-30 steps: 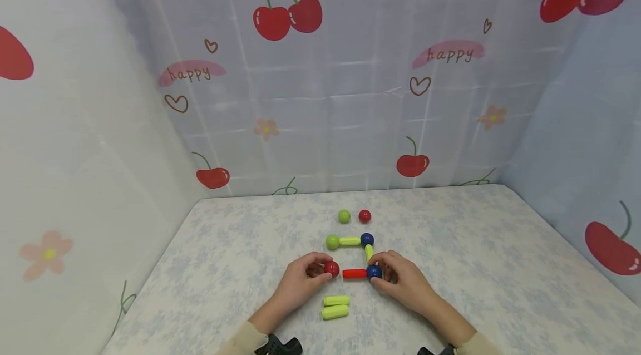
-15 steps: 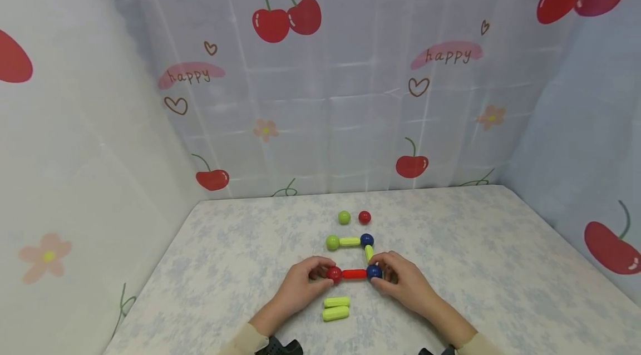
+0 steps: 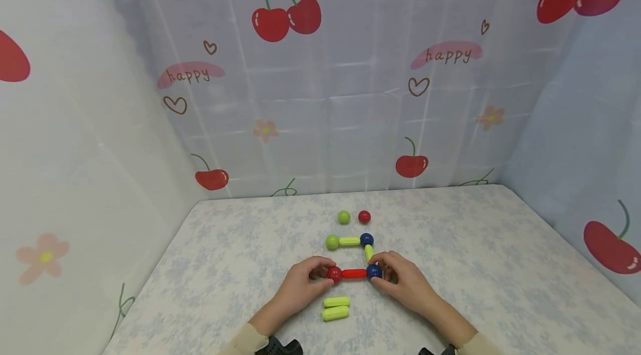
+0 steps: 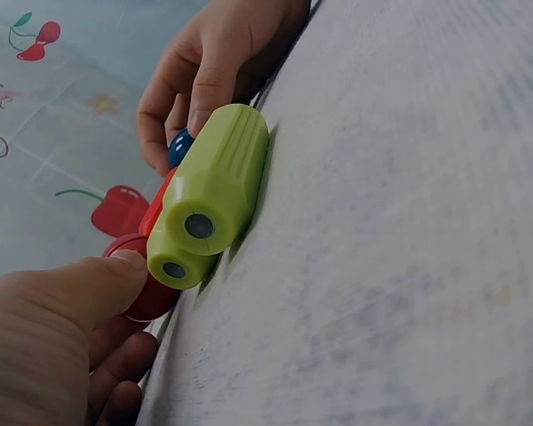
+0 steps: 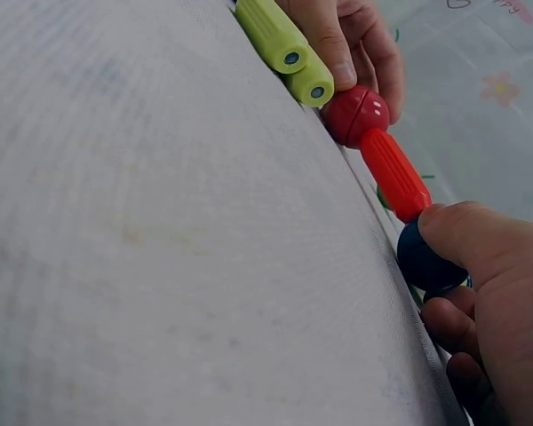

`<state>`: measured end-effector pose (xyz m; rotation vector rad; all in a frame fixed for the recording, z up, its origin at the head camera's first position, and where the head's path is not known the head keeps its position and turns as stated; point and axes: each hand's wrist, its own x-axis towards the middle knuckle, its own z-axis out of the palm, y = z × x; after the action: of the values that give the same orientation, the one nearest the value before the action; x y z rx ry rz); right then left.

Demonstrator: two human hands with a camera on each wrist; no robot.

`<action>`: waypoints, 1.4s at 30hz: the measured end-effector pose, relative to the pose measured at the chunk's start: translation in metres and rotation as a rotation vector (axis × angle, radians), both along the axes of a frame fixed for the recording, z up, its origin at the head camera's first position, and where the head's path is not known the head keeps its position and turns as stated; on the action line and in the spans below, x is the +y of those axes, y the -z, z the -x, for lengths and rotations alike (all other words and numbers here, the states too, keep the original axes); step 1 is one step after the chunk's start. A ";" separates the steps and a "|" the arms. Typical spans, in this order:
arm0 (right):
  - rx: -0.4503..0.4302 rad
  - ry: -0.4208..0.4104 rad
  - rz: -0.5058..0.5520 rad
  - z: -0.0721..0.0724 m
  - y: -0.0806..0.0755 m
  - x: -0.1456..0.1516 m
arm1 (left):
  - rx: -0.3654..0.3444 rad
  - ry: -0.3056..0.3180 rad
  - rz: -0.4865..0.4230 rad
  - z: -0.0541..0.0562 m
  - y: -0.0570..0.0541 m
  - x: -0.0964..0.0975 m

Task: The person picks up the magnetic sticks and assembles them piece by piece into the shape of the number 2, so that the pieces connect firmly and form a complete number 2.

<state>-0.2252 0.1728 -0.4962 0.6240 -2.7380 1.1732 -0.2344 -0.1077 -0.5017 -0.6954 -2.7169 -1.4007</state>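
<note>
Cherry-print cloth walls in a pale table (image 3: 501, 266), and from the head view I watch both hands meet near its front edge. My left hand (image 3: 300, 287) pinches the red ball (image 3: 334, 274); my right hand (image 3: 403, 282) pinches the near blue ball (image 3: 373, 272). Between them lies the red rod (image 3: 354, 274), long axis running left to right, one end touching each ball. A short green rod (image 3: 369, 253) leads back from the near blue ball to a far blue ball (image 3: 367, 240), then a green rod (image 3: 349, 241) runs left to a green ball (image 3: 333, 242). I judge three sides laid and the left side open. Two spare green rods (image 3: 336, 308) lie just in front, and a loose green ball (image 3: 344, 217) and loose red ball (image 3: 364, 216) wait further back.

Left wrist view: the thumb curls onto the red ball (image 4: 140, 288), with the spare green rods (image 4: 215, 191) close alongside.

Right wrist view: fingers curl round the near blue ball (image 5: 426, 262), and the red rod (image 5: 395, 175) points away toward the red ball (image 5: 356, 115).
</note>
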 end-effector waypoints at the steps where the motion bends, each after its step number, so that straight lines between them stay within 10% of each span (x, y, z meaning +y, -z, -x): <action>1: 0.003 0.000 -0.001 0.000 0.000 0.000 | 0.001 0.001 0.000 0.000 0.000 0.000; 33: 0.000 0.013 0.000 -0.001 -0.001 0.000 | -0.036 -0.038 -0.091 0.000 -0.005 -0.001; 42: 0.023 0.025 -0.008 0.001 0.001 0.001 | -0.145 -0.039 -0.043 -0.019 -0.021 -0.004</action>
<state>-0.2263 0.1736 -0.4967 0.5985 -2.7244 1.1427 -0.2156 -0.1120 -0.4804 -0.5557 -2.7801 -1.5537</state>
